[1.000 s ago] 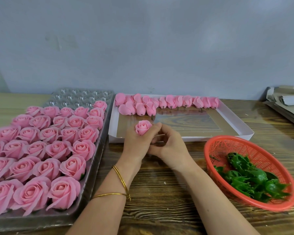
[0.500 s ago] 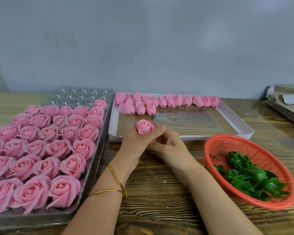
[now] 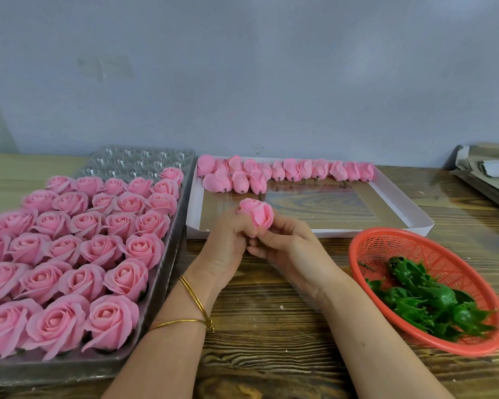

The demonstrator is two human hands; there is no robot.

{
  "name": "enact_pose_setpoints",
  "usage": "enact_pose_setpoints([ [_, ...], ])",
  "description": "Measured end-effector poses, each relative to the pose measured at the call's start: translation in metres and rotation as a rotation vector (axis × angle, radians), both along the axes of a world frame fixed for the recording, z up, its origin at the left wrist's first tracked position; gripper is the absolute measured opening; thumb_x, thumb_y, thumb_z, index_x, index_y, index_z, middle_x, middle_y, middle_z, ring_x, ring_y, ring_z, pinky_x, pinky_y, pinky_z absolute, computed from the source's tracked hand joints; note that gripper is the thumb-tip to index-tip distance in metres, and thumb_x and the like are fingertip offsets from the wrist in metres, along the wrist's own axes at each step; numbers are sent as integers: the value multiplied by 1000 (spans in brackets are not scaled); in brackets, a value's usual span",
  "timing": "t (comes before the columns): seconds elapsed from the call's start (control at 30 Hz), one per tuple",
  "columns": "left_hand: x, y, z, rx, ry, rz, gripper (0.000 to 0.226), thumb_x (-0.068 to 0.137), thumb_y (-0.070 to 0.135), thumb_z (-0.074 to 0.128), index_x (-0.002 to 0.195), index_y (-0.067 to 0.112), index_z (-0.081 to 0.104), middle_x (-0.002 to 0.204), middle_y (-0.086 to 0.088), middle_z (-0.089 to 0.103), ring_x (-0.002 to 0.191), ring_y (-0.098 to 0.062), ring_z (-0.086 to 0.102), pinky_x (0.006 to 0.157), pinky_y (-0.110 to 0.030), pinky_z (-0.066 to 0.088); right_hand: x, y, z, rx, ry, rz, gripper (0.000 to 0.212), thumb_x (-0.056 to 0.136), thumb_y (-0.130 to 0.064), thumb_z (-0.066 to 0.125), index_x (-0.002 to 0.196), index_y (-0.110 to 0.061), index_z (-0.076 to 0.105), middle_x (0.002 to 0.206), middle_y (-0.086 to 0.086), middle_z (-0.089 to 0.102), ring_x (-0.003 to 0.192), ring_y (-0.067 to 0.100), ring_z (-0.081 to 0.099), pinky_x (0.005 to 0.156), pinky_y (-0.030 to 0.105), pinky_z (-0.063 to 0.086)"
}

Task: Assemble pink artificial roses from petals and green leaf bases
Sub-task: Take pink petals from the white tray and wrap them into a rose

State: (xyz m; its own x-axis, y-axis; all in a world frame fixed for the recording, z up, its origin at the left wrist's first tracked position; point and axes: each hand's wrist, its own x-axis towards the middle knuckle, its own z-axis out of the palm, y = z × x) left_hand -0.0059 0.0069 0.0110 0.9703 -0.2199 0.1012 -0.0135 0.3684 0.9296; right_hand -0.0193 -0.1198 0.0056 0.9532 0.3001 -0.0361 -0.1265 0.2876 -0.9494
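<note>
Two hands meet over the wooden counter, just at the front edge of a shallow white box. The left hand has its fingers curled round the lower part of a pink rosebud, which stands above the knuckles with its petals closed. The right hand comes in from the other side and pinches the bud's base with its fingertips, where the two hands touch. Whatever lies under the bud, between the fingers, is hidden. Two thin gold bangles sit on the left wrist.

Along the far wall of the white box lies a row of loose pink buds, a few with short dark stems pointing toward the person. A few more lie in a second row at the left end. Left of the hands, a clear plastic tray holds many open pink roses set in rows. To the right, near the right forearm, a red mesh basket holds a heap of green leaf bases. Flattened cardboard lies at the far right edge of the counter.
</note>
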Motion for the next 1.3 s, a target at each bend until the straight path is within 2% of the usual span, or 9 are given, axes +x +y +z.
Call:
enact_pose_setpoints([
  [0.1, 0, -2, -1, 72, 27, 50, 31, 62, 13, 53, 91, 4, 57, 86, -12, 44, 83, -26, 41, 62, -29, 34, 0, 0, 0, -2, 7, 17, 24, 93, 5, 54, 112, 3, 67, 86, 6, 66, 82, 14, 59, 84, 27, 54],
  [0.27, 3, -3, -6, 100, 40, 85, 9, 69, 21, 58, 70, 19, 66, 76, -6, 57, 81, -19, 58, 75, -36, 46, -2, 0, 3, -28, -14, 32, 35, 90, 7, 56, 122, -1, 65, 98, 12, 67, 89, 15, 65, 91, 31, 53],
  [0.47, 5, -3, -9, 140, 7, 118, 13, 72, 26, 58, 69, 21, 70, 72, -5, 66, 73, -16, 66, 59, -29, 53, -6, 4, 4, -98, -58, -47, 34, 87, 1, 66, 120, -6, 67, 114, 31, 65, 106, 32, 65, 101, 42, 51],
  [0.6, 5, -4, -10, 161, 1, 124, 15, 73, 26, 58, 68, 20, 71, 69, -5, 68, 71, -17, 68, 59, -30, 55, -6, 4, 2, -128, -72, -73, 33, 87, -3, 69, 119, -8, 67, 113, 29, 66, 108, 34, 66, 100, 44, 52],
  [0.7, 6, -4, -10, 154, 15, 134, 14, 72, 27, 60, 68, 19, 70, 70, -5, 67, 73, -17, 67, 63, -33, 55, -5, 4, 1, -122, -73, -70, 32, 88, -2, 67, 120, -6, 67, 107, 28, 68, 99, 25, 66, 94, 36, 55],
  [0.9, 7, -2, -9, 114, 72, 121, 11, 71, 27, 65, 68, 22, 74, 70, 1, 68, 73, -10, 68, 68, -29, 55, -3, 3, 0, -61, -34, -29, 24, 89, 4, 62, 111, -4, 69, 94, 13, 65, 86, 14, 66, 81, 24, 57],
  [1.03, 8, -1, -9, 65, 106, 124, 11, 71, 28, 70, 73, 18, 76, 79, -3, 71, 83, -17, 68, 77, -33, 55, -2, 3, -1, -34, -11, 6, 21, 91, 5, 59, 108, -2, 68, 90, 8, 66, 84, 12, 66, 82, 24, 56],
  [1.17, 6, -1, -7, 59, 65, 83, 12, 79, 26, 71, 70, 21, 74, 79, 0, 70, 79, -13, 68, 71, -28, 54, -1, 4, -2, -22, 2, 40, 19, 92, 4, 56, 96, -8, 70, 81, 3, 66, 80, 12, 64, 84, 28, 55],
  [1.3, 6, -2, -8, 44, 73, 107, 14, 86, 24, 69, 78, 12, 71, 78, -4, 68, 80, -18, 67, 75, -34, 54, -2, 4, -3, -34, -23, 39, 18, 90, 4, 60, 105, -3, 68, 86, 6, 67, 87, 15, 65, 88, 30, 55],
])
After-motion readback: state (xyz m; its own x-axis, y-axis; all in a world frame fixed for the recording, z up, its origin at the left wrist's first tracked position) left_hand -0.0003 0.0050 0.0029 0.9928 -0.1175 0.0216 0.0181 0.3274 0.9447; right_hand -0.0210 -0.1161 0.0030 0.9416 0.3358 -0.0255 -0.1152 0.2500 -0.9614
